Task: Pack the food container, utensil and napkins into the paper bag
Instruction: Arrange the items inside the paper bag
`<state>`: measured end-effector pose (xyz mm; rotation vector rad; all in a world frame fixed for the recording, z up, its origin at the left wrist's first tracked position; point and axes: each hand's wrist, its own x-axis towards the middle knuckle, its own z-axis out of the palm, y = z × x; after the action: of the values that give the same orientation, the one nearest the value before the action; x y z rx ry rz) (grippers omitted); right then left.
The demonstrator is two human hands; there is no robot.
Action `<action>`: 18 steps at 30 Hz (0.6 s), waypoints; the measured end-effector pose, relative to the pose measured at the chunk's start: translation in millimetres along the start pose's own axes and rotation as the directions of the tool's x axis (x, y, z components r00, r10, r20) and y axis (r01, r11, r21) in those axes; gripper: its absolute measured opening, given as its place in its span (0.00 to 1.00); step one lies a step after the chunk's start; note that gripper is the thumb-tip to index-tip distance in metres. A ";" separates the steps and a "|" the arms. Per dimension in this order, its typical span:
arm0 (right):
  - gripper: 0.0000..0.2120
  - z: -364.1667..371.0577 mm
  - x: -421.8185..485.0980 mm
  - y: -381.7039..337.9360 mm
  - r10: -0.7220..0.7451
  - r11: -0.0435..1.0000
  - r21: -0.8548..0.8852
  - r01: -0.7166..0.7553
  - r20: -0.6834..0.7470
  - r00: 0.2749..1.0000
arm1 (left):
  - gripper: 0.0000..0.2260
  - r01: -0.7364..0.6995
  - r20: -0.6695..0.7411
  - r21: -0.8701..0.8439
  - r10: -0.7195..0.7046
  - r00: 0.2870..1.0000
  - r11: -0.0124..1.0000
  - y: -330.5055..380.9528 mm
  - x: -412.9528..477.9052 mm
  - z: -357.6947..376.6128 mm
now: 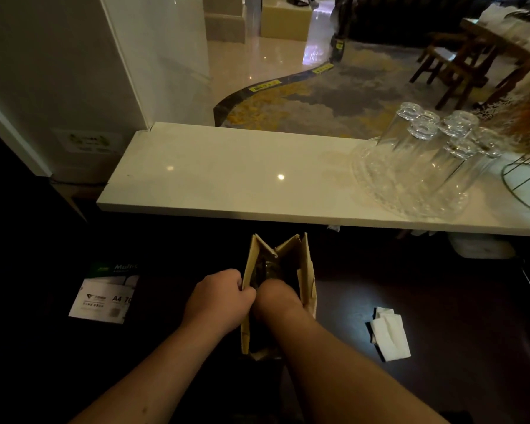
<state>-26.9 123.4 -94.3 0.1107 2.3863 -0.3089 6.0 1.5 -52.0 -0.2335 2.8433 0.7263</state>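
Note:
A brown paper bag (306,270) stands open on the dark lower counter, just below the white ledge. My left hand (218,296) pinches the bag's left rim. My right hand (276,298) reaches down into the bag's mouth, its fingers hidden inside. Something dark and shiny, perhaps the food container (265,267), shows inside the bag, but I cannot tell what my right hand holds. White napkins (390,333) lie folded on the dark counter to the right of the bag. No utensil is visible.
A white stone ledge (227,179) runs across above the bag. Several upturned glasses on a glass tray (426,166) stand at its right, beside a wire basket (527,185). A pack of A4 paper (104,296) lies at the left.

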 end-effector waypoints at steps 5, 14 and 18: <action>0.08 -10.7 -9.1 -2.6 -0.021 0.999 -0.035 0.018 -0.102 0.995 | 0.15 0.004 0.010 -0.006 -0.004 1.000 1.000 -0.5 0.5 -5.3; 0.12 -37.7 -81.9 55.3 -0.084 0.957 0.115 0.267 -0.769 0.634 | 0.16 0.006 0.033 0.029 -0.007 0.999 1.000 8.4 -1.4 -9.2; 0.08 -27.5 -75.4 146.8 0.151 0.963 0.269 0.036 -0.643 0.751 | 0.17 0.012 0.026 0.050 -0.014 1.000 0.999 -4.0 1.8 -12.5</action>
<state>35.2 272.9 -51.9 0.4954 3.0231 -0.6518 3.2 -8.2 -43.5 -0.2330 2.8286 0.6498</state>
